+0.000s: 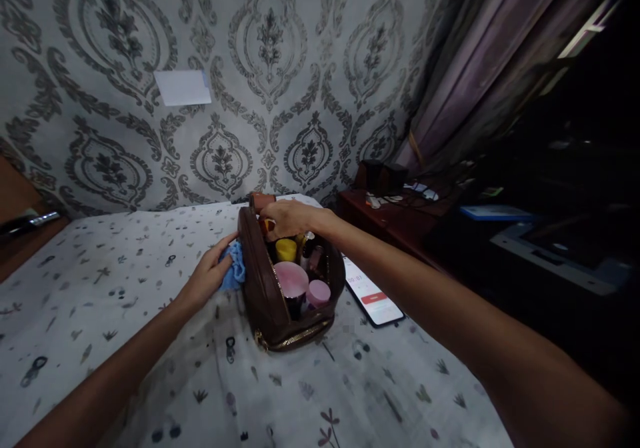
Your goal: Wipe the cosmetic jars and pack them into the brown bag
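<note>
A brown zippered toiletry bag (257,275) stands unzipped on the patterned bedsheet. Inside it are a yellow-lidded container (287,250), a large pink-lidded jar (291,279) and a smaller pink-lidded jar (319,293). At the bag's far end, my right hand (290,217) reaches in with curled fingers around a small red-and-yellow item (267,225), mostly hidden by the hand. My left hand (213,271) is at the bag's left side, its thumb and fingers closed on a crumpled blue cloth (233,268); the fingertips touch the bag.
A phone (377,295) with a lit timer screen lies right of the bag. Beyond it, a dark red table (390,218) holds cables and a dark box (381,176). The patterned wall (270,121) rises behind the bed. A brown wooden edge (20,215) is at far left.
</note>
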A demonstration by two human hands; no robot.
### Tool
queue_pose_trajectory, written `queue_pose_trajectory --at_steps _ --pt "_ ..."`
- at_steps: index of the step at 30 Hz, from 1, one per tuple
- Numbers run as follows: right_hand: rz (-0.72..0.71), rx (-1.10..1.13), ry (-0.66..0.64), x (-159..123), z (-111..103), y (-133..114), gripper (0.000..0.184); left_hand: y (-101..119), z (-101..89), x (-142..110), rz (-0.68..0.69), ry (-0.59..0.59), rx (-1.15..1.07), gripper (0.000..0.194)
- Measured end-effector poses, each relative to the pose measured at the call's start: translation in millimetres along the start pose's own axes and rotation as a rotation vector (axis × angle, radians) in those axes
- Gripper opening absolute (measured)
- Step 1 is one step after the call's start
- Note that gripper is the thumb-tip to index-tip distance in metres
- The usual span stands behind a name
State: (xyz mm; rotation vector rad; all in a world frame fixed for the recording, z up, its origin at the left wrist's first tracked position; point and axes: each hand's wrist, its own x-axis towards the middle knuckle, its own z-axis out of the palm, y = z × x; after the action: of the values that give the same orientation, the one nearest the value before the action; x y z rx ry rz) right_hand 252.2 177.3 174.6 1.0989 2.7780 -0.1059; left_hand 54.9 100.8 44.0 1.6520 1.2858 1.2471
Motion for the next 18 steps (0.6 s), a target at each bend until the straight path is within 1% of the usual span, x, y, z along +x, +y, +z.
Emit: queue_pose_trajectory --at_steps 4,9,12,16,18 --pt "-0.014 0.014 0.039 -4 3 3 0.035 -3 1.2 3 -0.020 -0.003 -0.083 0.066" --pt "-0.047 0.036 0.087 -6 10 3 0.036 1 3.9 0 -0.030 0.033 -0.124 0.067" --pt "-0.060 0.040 0.116 -7 12 3 0.033 4 5.6 -1 -0.028 0.051 -0.146 0.067" --pt "-0.079 0.060 0.118 -2 14 4 0.030 5 6.5 -1 -0.048 0.051 -0.162 0.064" --pt "-0.134 0.073 0.126 4 16 6 0.032 4 7.3 -1 -0.072 0.052 -0.200 0.066"
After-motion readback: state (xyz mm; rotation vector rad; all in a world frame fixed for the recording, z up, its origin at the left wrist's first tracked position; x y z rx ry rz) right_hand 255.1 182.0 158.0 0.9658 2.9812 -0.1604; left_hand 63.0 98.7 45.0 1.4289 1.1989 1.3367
